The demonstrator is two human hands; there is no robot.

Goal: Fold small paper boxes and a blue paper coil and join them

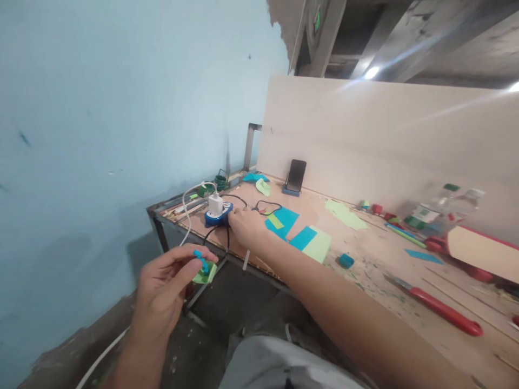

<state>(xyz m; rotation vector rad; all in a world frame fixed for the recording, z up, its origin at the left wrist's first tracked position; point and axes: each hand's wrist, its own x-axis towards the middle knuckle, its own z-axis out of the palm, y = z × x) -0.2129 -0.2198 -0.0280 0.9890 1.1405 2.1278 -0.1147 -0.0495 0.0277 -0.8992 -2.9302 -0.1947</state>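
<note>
My left hand [168, 281] is closed, pinching a small folded blue and green paper piece [207, 270] in front of the table's near left corner. Stretched across the table, my right hand [245, 224] has its fingers curled at the right end of a blue and white power strip [219, 214]. What those fingers hold, if anything, is hidden. A white charger [215, 203] with a white cable stands plugged into the strip. Black cords [270, 205] lie around it. Blue paper [287, 217] and pale green paper [318, 244] lie to the right of my right hand.
A dark phone [297, 174] leans on a stand by the pale back board [365, 135]. A red-handled knife [446, 310], a small blue block [346, 261], scraps and plastic bottles [430, 210] lie to the right. A blue wall [101, 108] borders the left.
</note>
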